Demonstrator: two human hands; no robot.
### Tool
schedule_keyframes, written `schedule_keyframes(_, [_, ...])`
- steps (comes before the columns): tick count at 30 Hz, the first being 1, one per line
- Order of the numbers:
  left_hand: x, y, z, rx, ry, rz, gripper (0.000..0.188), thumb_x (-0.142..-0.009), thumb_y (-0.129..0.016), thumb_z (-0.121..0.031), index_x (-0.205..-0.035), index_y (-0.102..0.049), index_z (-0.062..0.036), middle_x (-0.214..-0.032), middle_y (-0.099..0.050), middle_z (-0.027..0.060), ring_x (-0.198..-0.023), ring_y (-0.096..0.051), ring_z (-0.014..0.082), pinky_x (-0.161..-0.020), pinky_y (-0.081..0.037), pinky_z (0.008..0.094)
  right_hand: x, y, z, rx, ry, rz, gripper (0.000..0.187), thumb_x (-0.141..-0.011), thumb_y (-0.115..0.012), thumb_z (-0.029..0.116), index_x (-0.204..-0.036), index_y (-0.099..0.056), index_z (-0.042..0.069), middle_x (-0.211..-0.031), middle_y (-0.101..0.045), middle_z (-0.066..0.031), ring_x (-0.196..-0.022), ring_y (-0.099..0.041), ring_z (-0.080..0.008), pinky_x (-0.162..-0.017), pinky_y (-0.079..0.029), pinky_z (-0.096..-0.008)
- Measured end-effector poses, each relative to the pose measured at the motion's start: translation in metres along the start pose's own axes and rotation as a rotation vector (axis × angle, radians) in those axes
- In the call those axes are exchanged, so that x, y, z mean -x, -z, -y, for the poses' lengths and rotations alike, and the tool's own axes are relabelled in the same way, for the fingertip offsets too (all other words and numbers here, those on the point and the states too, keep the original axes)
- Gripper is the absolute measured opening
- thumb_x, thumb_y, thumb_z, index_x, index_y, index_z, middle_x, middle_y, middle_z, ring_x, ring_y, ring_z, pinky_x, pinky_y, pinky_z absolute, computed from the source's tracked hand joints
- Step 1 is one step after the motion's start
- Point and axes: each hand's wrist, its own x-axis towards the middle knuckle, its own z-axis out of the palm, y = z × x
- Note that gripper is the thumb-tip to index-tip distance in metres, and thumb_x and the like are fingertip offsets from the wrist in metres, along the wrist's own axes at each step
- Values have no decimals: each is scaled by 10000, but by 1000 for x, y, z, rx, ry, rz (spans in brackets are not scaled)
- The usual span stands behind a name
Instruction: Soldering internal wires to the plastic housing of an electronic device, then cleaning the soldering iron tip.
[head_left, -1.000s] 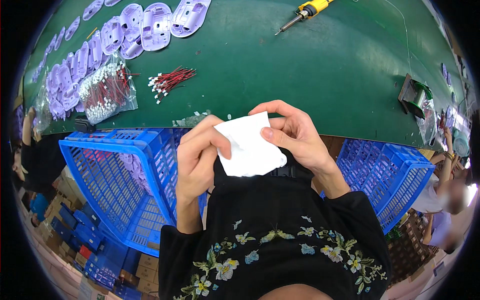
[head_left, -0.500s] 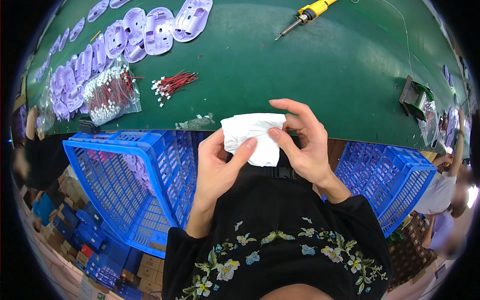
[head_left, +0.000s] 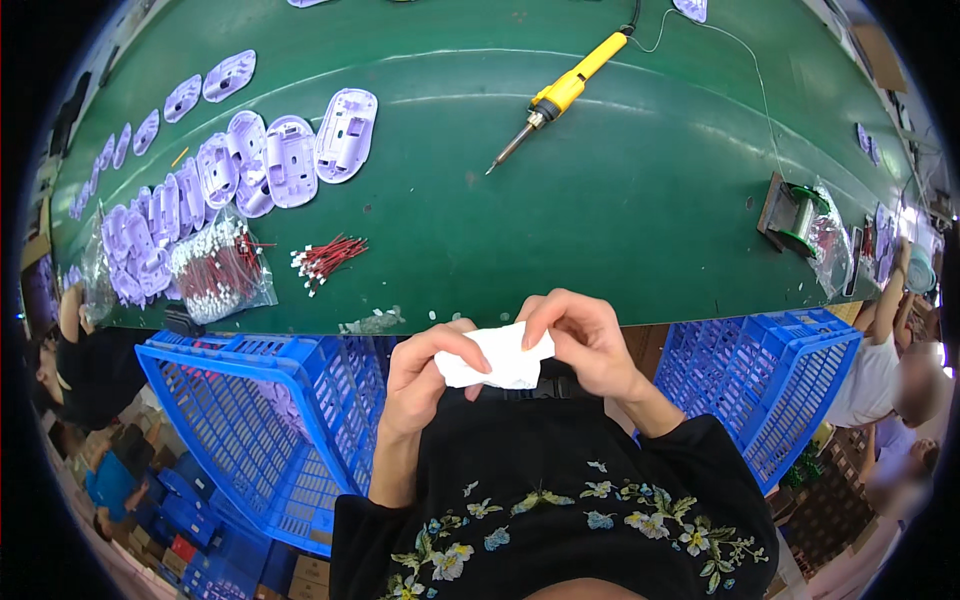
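A crumpled white tissue (head_left: 505,352), folded into a flat strip, is stretched between my two hands just off the table's front edge. My left hand (head_left: 412,385) pinches its left end between thumb and fingers. At the opposite end, my right hand (head_left: 588,345) grips the upper corner with curled fingers and thumb. A small pile of red wires with white connectors (head_left: 330,260) lies on the green table, ahead and to the left of my hands. Farther off, a yellow soldering iron (head_left: 565,92) rests with its tip pointing toward me.
Purple plastic shells (head_left: 345,140) spread over the table's left side, beside a clear bag of connector wires (head_left: 222,275). A solder wire spool (head_left: 803,218) stands at the right. Blue crates flank me, one left (head_left: 300,500) and one right (head_left: 790,350). Other people are at both sides.
Both hands have brought the tissue into a narrower, flatter fold, and my right fingers have curled down onto it. The whole view has tilted, so the table now shows lower in the picture.
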Motion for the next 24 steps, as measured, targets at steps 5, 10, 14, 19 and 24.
schedule_keyframes(5, [-12,-3,-14,28,126,-12,231,-973,-480,-60,-1027,-677,46,-907,-662,147,-779,-653,200,-713,-498,281,-8,5,21,275,17,22,182,-926,-504,-72,-998,-662,-17,-943,-661,-76,-862,-642,-152,-772,-509,-308])
schedule_keyframes(10, [-26,-22,-32,-482,13,-126,207,-913,-672,-97,-1077,-683,29,-955,-699,129,-848,-681,195,-813,-512,290,-24,6,45,695,109,154,177,-877,-537,-76,-988,-660,-15,-886,-652,-105,-735,-634,-241,-667,-492,-351])
schedule_keyframes(14, [-31,-20,-38,-668,131,-147,319,-831,-793,-50,-1126,-693,21,-946,-711,114,-863,-687,182,-809,-521,308,-32,5,57,856,182,224,239,-869,-580,-58,-1078,-678,0,-938,-676,-128,-764,-645,-290,-680,-503,-387])
schedule_keyframes(19, [-23,-11,-40,-784,149,-152,276,-875,-736,-20,-1142,-701,39,-946,-682,119,-851,-658,193,-782,-506,295,-79,57,117,1432,528,-15,493,-807,-650,-3,-1296,-612,47,-1128,-678,-148,-1051,-643,-351,-894,-506,-449])
schedule_keyframes(24, [-18,-9,-32,-796,112,-128,215,-885,-732,-10,-1090,-703,49,-956,-687,111,-865,-666,193,-782,-505,293,-149,137,150,2141,622,53,422,-833,-664,2,-1243,-643,102,-1271,-611,-74,-1236,-537,-281,-1017,-415,-441])
